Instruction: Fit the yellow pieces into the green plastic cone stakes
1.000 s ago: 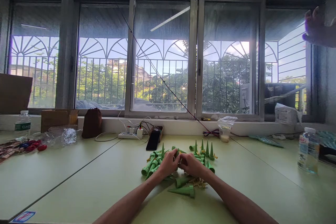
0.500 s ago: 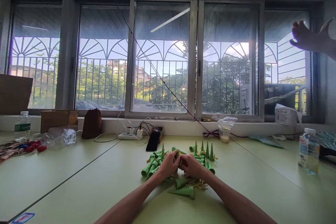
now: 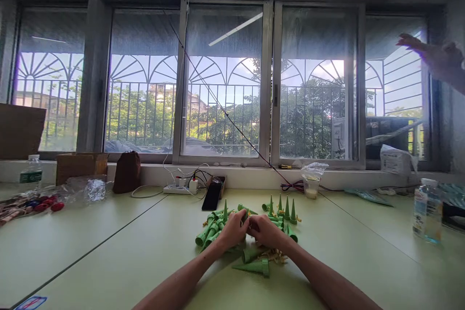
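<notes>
My left hand (image 3: 233, 228) and my right hand (image 3: 266, 229) meet over a heap of green plastic cones (image 3: 212, 229) on the pale green table (image 3: 119, 252). Both hands have their fingers curled, pinching a small piece between them that is too small to name. Several cones (image 3: 286, 208) stand upright just behind my right hand. More cones (image 3: 255, 266) lie on their sides in front of my wrists, next to small yellow pieces (image 3: 273, 254).
A black phone (image 3: 212, 193) and a power strip (image 3: 179, 186) lie behind the heap. A water bottle (image 3: 424, 210) stands at right, another bottle (image 3: 30, 173), a cardboard box (image 3: 80, 164) and a brown pouch (image 3: 127, 171) at left. Another person's hand (image 3: 438, 58) is raised at upper right.
My hands stay together over the heap, barely shifted. The other person's hand at upper right has moved and spread its fingers.
</notes>
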`<state>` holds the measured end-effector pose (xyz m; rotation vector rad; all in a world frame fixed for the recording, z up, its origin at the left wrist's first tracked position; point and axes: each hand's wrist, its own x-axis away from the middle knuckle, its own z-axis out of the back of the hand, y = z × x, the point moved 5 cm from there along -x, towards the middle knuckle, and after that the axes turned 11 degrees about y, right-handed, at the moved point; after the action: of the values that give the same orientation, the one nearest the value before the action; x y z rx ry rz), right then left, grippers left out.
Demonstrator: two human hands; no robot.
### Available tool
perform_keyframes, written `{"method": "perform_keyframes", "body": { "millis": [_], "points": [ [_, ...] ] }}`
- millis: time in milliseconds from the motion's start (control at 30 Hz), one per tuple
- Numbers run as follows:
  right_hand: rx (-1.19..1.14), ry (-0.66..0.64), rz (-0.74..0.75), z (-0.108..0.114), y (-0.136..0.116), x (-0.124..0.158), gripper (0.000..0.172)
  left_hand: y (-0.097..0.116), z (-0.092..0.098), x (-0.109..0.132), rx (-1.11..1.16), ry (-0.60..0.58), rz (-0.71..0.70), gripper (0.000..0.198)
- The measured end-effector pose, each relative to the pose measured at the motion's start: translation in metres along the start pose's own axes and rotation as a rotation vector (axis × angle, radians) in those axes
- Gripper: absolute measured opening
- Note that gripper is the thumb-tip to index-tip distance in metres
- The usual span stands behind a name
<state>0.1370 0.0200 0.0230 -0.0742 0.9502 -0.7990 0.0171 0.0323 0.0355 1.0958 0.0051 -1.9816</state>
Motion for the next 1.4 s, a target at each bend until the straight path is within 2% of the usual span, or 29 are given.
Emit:
{"method": "perform_keyframes", "body": {
  "millis": [767,1400],
  "points": [
    [-0.006,-0.006,0.005,-0.0012,0.0006,-0.0005,0.010,-0.0060,-0.0054,-0.0004,0.015,0.022,-0.005,0.016],
    [0.020,0.003,0.014,-0.0015,0.0008,-0.0008,0.011,-0.0034,-0.0018,0.0008,0.007,0.011,0.000,0.016]
  ]
}}
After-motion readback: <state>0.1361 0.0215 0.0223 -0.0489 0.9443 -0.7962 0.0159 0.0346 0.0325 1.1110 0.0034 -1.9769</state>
